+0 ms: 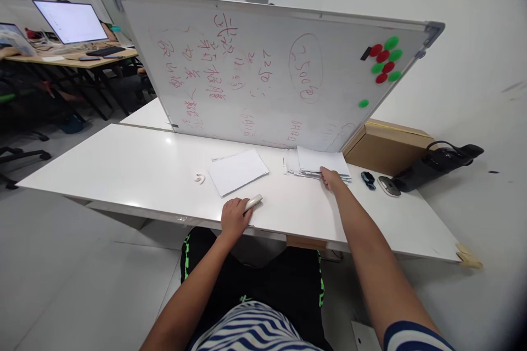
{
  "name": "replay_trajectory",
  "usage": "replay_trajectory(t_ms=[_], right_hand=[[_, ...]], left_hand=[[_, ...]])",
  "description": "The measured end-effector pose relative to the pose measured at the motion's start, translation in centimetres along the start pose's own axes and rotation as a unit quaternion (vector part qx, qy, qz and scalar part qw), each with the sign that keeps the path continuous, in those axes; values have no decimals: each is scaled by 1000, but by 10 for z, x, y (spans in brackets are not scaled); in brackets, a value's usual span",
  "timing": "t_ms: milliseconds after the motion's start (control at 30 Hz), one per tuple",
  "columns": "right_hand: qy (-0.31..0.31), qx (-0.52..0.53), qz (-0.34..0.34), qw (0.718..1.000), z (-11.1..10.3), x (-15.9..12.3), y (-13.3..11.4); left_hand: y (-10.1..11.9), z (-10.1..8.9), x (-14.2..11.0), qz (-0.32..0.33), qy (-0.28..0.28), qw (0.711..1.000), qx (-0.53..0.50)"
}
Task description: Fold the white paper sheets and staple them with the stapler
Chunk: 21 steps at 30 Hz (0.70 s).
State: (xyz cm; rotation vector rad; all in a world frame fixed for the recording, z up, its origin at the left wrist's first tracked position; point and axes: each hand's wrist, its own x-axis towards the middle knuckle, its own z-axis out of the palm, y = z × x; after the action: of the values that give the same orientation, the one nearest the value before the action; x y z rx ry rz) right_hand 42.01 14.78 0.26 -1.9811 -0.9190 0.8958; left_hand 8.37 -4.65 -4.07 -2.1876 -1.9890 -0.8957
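Observation:
I sit at a white table (pixel 123 170). My left hand (pixel 234 218) rests near the table's front edge, closed round a small white stick-shaped object (pixel 253 202). My right hand (pixel 331 179) reaches forward and its fingers touch the front edge of a stack of white papers (pixel 317 163) lying at the foot of a whiteboard. A single white sheet (pixel 237 171) lies flat between my hands, just beyond the left one. A small pale curled object (pixel 200 178) lies left of that sheet.
A large whiteboard (pixel 267 71) with red writing and red and green magnets leans on the table's far side. A cardboard box (pixel 387 148), two small dark and silver gadgets (pixel 379 182) and a black device (pixel 436 164) sit at right. Desks with monitors (pixel 72 22) stand far left.

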Motion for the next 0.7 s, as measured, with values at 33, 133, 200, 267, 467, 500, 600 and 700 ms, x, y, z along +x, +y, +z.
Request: replay_trajectory(t_ms=[33, 133, 200, 267, 467, 500, 600, 700], right_hand=[[0, -28, 1, 1000, -2, 0, -1], [7, -118, -24, 993, -5, -4, 0], [12, -165, -52, 985, -1, -13, 4], [10, -201, -84, 976, 8, -30, 12], [-39, -290, -192, 937, 46, -93, 38], [-48, -313, -215, 924, 50, -101, 39], [-42, -358, -268, 894, 57, -115, 43], [-2, -369, -308, 877, 60, -119, 46]], left_hand=[[0, 0, 0, 0, -2, 1000, 0], [1, 1, 0, -1, -2, 1000, -1], [1, 1, 0, -3, 3, 1000, -1], [1, 1, 0, -7, 5, 1000, -2], [2, -3, 1, -7, -7, 1000, -12], [2, -3, 1, -9, -9, 1000, -14], [1, -4, 3, -20, -24, 999, -21], [0, -8, 5, -33, -71, 996, -52]])
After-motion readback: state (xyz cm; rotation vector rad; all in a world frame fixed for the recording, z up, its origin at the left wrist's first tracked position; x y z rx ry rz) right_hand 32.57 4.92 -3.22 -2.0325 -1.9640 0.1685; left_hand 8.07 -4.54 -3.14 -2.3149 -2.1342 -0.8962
